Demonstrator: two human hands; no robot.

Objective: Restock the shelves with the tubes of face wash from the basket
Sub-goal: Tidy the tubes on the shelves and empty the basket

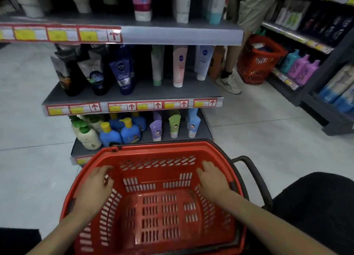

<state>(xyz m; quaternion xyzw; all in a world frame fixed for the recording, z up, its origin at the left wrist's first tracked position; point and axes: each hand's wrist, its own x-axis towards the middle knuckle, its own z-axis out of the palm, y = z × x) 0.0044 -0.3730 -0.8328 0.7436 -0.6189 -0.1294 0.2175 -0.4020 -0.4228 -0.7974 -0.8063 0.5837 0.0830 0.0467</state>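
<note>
A red plastic basket (159,149) sits in front of me, below the grey shelves, and I see nothing inside it. My left hand (95,185) reaches over the basket's left wall, fingers loosely bent and holding nothing. My right hand (212,180) lies inside against the right wall, fingers relaxed. Face wash tubes stand cap-down on the middle shelf (134,99): a dark blue tube (124,72), a green-capped tube (157,65), a pink tube (179,65) and a white tube (203,62). More tubes stand on the top shelf (182,34), among them a pink one (142,3).
The bottom shelf holds pump bottles (115,132) and small tubes (174,126). A person (229,63) stands to the right of the shelves beside another red basket (258,61). Stocked shelving (306,38) lines the right side. Pale tiled floor lies on both sides.
</note>
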